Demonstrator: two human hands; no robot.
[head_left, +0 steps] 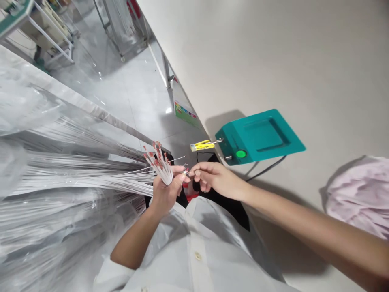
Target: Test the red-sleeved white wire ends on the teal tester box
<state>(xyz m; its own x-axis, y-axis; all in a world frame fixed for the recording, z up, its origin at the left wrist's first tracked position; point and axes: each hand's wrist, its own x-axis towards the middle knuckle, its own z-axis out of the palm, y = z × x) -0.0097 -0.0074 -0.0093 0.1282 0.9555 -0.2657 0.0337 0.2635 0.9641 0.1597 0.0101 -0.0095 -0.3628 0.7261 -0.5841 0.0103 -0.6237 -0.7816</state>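
My left hand (165,188) is closed around a bundle of white cables (164,170) whose ends show reddish-copper tips. One or more thin wire ends stick out past its thumb and forefinger. Close beside it, my right hand (214,176) pinches at those wire ends with thumb and forefinger; the exact piece between the fingertips is too small to make out. Just beyond the hands, a teal box (264,136) with a green button sits at the table's edge. A yellow clip (202,145) is attached to a metal post on its side.
Long bundles of white cables (75,178), partly under clear plastic, stretch across the left. The pale table (288,61) fills the right, with a crumpled pink cloth (361,194) on it. A black cord (267,167) runs from the teal box. Metal-framed stands (51,36) are farther off.
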